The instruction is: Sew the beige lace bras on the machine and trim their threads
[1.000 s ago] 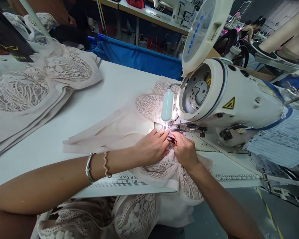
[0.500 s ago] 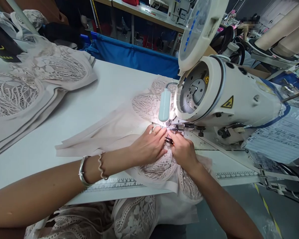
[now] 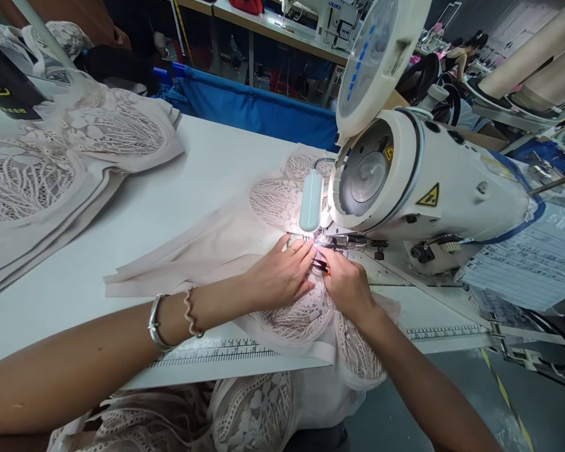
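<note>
At the sewing machine's lit needle area, my left hand (image 3: 282, 276) presses its closed fingertips on a pale pink lace bra (image 3: 299, 320). Close against it, my right hand (image 3: 348, 282) pinches the bra's edge between thumb and forefinger. Small dark thread snips (image 3: 320, 265) with a bit of orange stick out from the right hand toward the left. Both hands' fingertips almost meet beside the presser foot, which is mostly hidden. Part of the bra spreads behind the hands, and a lace cup hangs over the table's front edge.
The white sewing machine (image 3: 428, 169) stands at right, its round cover (image 3: 376, 63) raised. A pale green lamp (image 3: 311, 201) hangs over the needle. More lace bras (image 3: 117, 125) are stacked at left, others lie on my lap. A printed ruler (image 3: 216, 355) lines the front edge.
The round part inside the machine head, sharp before, is now blurred by spinning. My hands have barely moved. The cup hanging at the front edge has shifted slightly.
</note>
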The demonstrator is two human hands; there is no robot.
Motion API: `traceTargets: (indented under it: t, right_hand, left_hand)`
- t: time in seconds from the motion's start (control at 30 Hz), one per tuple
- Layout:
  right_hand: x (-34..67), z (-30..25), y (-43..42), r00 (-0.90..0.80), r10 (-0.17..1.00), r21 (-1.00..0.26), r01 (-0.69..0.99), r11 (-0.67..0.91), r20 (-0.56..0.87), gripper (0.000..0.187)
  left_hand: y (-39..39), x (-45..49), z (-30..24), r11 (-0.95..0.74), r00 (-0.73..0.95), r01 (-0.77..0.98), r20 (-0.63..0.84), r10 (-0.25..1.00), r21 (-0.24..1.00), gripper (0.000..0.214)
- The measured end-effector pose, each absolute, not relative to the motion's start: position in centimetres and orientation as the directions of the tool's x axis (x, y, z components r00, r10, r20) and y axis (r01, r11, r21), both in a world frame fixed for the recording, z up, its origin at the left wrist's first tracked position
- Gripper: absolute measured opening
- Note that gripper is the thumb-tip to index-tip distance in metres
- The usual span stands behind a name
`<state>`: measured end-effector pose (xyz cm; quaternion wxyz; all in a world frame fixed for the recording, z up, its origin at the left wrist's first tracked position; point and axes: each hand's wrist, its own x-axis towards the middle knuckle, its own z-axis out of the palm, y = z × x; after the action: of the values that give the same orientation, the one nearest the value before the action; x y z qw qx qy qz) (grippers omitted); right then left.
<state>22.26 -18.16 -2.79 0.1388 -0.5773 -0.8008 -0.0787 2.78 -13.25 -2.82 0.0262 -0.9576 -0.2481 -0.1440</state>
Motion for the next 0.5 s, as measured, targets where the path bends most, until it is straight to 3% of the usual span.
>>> traceTargets:
  t: [0.13, 0.27, 0.37, 0.5]
  right_hand:
    - [22.6, -2.2, -17.9, -0.185, 0.956, -0.094, 0.973, 0.211, 0.228, 0.021]
    - [23.1, -1.4, -18.2, -0.222, 0.929, -0.208, 0.934, 0.289, 0.295, 0.025]
    - [23.4, -1.1, -18.5, -0.315, 0.889, -0.263, 0.874, 0.408, 0.333, 0.040]
    - [23.4, -1.0, -18.4, -0.351, 0.875, -0.243, 0.865, 0.439, 0.332, 0.043]
  left_hand:
    - [-13.1, 2.8, -2.6, -0.887, 0.856, 0.457, 0.306, 0.417, -0.068, 0.049]
    - [-14.0, 2.8, -2.5, -0.941, 0.933, 0.304, 0.244, 0.263, -0.150, 0.034]
    - [-14.3, 2.7, -2.8, -0.951, 0.930, 0.297, 0.253, 0.268, -0.084, 0.042]
    - [-13.2, 2.3, -2.9, -0.957, 0.908, 0.280, 0.302, 0.290, 0.078, 0.028]
